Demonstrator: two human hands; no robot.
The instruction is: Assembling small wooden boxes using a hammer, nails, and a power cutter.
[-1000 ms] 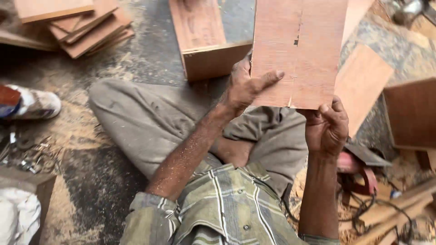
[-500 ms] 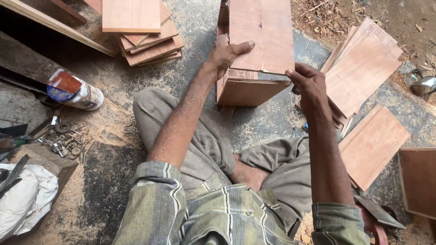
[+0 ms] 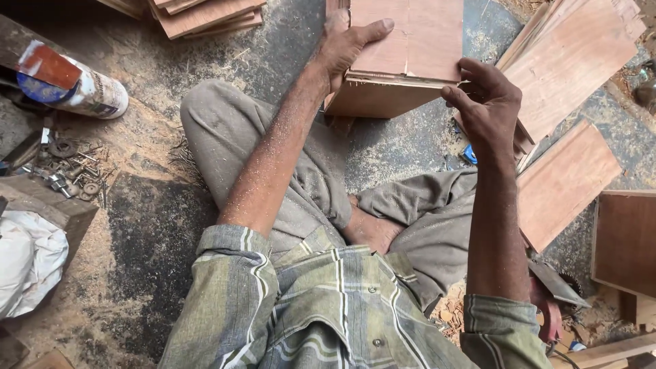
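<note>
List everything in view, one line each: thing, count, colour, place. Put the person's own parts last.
wooden box: one, reddish-brown, floor ahead, under the panel
plywood panel: one, reddish-brown, flat on the box
plywood stack: several, brown, top left
loose plywood boards: several, brown, right
open wooden box: one, dark brown, right edge
cylindrical can: one, white with red and blue, lying at left
screws and washers: a scatter, metal, left
white cloth: one, lower left
left hand: flat on the panel
right hand: at the panel's right edge, fingers curled
</note>
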